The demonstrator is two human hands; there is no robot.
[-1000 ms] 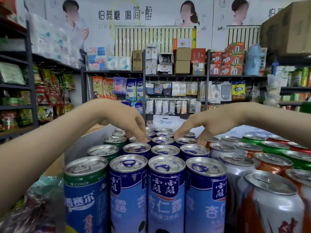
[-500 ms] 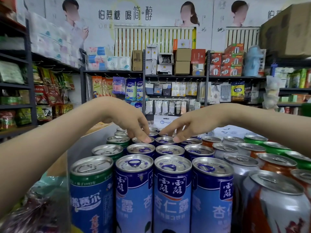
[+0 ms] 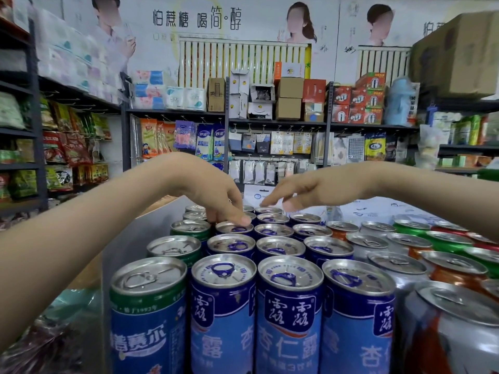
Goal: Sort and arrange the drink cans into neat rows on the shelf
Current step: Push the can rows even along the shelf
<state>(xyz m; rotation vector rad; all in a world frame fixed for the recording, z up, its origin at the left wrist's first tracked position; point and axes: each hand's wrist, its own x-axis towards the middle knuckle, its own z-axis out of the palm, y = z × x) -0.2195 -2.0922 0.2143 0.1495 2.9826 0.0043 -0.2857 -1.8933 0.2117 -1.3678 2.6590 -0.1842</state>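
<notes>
Shop aisle; wall poster (image 3: 194,20) reads 怕蔗糖 喝简·醇. In front of us, blue cans (image 3: 289,319) marked 露露 杏仁露 stand in three rows, with one row of green-rimmed cans (image 3: 148,306) on their left. Our left hand (image 3: 213,193) has loose fingertips on a blue lid; our right hand (image 3: 316,190) hovers above the cans, fingers straight.

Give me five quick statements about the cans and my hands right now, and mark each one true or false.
1. The left hand has its fingertips down on the tops of the blue cans. True.
2. The right hand grips a lifted can. False: it holds nothing, and its fingers are stretched out.
3. The green-rimmed can, at the front of the leftmost column, has a silver pull tab. True.
4. The cans lie on their sides. False: they stand upright.
5. The orange cans stand left of the blue ones. False: they stand to the right.
</notes>
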